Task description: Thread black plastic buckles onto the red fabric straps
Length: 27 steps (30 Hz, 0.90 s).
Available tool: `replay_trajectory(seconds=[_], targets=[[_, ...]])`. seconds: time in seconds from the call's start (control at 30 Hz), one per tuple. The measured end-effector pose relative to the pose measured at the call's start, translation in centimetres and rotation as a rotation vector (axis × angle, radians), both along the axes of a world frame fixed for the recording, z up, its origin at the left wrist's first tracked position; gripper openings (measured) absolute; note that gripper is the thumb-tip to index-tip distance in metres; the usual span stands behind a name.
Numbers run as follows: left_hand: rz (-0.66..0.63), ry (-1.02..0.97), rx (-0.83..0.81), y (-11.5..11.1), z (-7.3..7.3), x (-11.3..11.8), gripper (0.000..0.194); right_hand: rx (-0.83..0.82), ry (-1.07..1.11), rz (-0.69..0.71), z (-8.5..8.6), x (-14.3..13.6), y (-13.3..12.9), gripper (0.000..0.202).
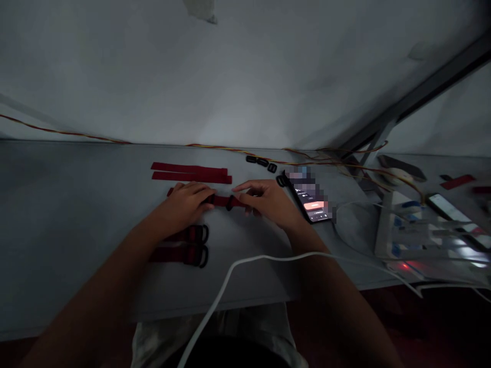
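A red strap (220, 201) lies across the table between my two hands, with a black buckle (230, 203) on it. My left hand (187, 204) is closed over the strap's left part, fingers bent down on it and thumb at the near side. On the right, my right hand (266, 202) pinches the strap's end beside the buckle; its thumb and fingers hide part of that end. Below my left hand are two more red straps, a nearer one (169, 254) and a farther one (178, 235), with black buckles at their right ends.
Two flat red strips (192, 177) lie behind my hands. Several loose black buckles (262, 162) sit near the wall, left of a lit phone (312, 202). A white cable (264, 257) crosses over my right forearm. A power strip (395, 225) with plugs stands at right.
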<state>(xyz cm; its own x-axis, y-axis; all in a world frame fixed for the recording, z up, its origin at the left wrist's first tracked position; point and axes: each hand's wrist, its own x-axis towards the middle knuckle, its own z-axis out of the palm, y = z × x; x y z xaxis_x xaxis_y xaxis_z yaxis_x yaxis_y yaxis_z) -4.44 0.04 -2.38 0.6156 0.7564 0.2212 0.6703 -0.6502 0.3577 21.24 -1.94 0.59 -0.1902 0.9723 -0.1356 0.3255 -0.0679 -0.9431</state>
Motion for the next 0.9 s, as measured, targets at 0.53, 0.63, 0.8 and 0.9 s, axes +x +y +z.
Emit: replay_trajectory(seconds=[0.53, 0.63, 0.8, 0.9], targets=[[0.085, -0.557, -0.438, -1.4, 3.5, 0.7, 0.048, -0.025, 0.331, 0.069, 0.1, -2.5, -0.9, 0.034], [0.109, -0.605, -0.478, -1.6, 3.7, 0.8, 0.041, -0.071, 0.311, 0.135, -0.2, -2.7, -0.8, 0.034], [0.129, -0.684, -0.43, -1.8, 3.5, 1.0, 0.039, -0.096, 0.399, 0.018, -0.4, -2.8, -0.8, 0.033], [0.152, -0.669, -0.408, -1.9, 3.6, 1.0, 0.036, -0.134, 0.42, -0.017, -0.4, -2.8, -0.7, 0.036]])
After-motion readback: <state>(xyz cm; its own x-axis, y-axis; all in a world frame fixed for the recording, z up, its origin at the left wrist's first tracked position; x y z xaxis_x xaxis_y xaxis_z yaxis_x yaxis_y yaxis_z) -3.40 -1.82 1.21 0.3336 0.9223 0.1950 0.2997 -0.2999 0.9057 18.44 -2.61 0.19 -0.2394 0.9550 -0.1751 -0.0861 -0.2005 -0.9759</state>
